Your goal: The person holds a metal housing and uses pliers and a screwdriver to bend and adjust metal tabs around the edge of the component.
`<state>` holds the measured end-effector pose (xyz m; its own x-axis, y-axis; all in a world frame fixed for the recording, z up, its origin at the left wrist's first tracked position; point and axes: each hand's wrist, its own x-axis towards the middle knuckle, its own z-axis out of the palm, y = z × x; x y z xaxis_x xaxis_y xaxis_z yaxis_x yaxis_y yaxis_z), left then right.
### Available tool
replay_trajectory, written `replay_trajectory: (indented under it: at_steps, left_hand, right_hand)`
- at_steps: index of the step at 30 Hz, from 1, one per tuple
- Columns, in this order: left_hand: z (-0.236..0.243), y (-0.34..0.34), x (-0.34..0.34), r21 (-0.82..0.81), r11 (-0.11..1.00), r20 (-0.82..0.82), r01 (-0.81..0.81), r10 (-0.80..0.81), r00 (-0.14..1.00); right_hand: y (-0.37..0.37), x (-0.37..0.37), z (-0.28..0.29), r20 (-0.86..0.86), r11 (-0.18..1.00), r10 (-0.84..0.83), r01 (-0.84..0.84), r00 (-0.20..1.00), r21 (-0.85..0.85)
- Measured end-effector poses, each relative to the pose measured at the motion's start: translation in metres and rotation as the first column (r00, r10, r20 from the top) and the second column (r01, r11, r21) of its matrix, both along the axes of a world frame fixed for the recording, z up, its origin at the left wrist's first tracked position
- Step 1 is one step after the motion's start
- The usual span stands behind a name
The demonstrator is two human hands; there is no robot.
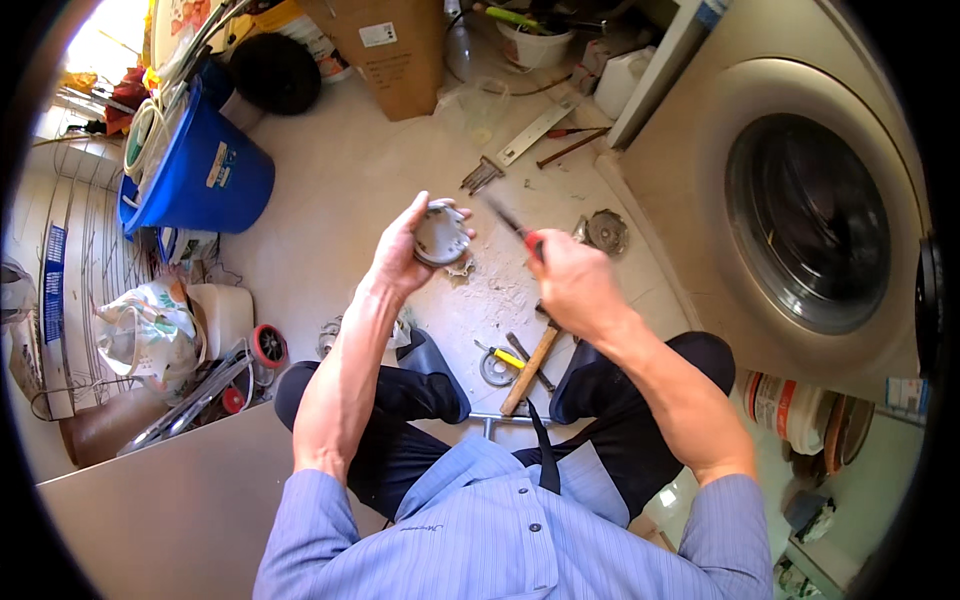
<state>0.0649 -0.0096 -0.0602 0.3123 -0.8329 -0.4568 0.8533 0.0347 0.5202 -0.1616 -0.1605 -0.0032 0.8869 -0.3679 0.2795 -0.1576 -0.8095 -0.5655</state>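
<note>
My left hand holds up a round, shallow grey metal cover, its hollow side showing and its rim notched. My right hand is closed around the red handle of a screwdriver, its shaft blurred and aimed up and left, apart from the cover. On the floor below lie scattered pale crumbs. Between my feet rest a wooden-handled hammer, a yellow-handled tool and a metal ring. Just beyond my right hand sits a round metal part.
A washing machine stands at the right. On the left are a blue bucket full of long items, a plastic bag and a folded trolley with red wheels. A cardboard box and a flat metal bar lie ahead.
</note>
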Motion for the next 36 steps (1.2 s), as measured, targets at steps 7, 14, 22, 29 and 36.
replay_trajectory:
  at_steps: [7,14,22,29,36]
  left_hand:
    - [0.05,-0.005,-0.019,0.252,0.946,0.22,-0.205,0.151,0.964]
    - [0.042,-0.032,-0.026,0.21,0.963,0.211,-0.167,0.122,0.97]
    - [0.053,-0.05,-0.022,0.143,0.984,0.158,-0.104,0.081,0.984]
    - [0.067,-0.029,-0.018,-0.145,0.987,-0.048,-0.074,0.068,0.997]
    - [0.082,-0.017,-0.021,-0.34,0.933,-0.145,-0.116,0.07,0.987]
  right_hand:
    - [-0.006,-0.003,-0.001,-0.03,0.997,-0.048,0.046,0.998,-0.059]
    - [-0.009,0.002,-0.005,0.006,0.988,-0.054,0.055,0.999,-0.146]
    - [-0.025,0.013,0.0,0.013,0.986,-0.085,0.082,0.996,0.142]
    - [-0.018,0.004,0.033,-0.266,0.713,0.0,0.187,0.964,0.676]
    - [0.002,-0.006,0.023,-0.191,0.345,0.066,0.157,0.979,0.925]
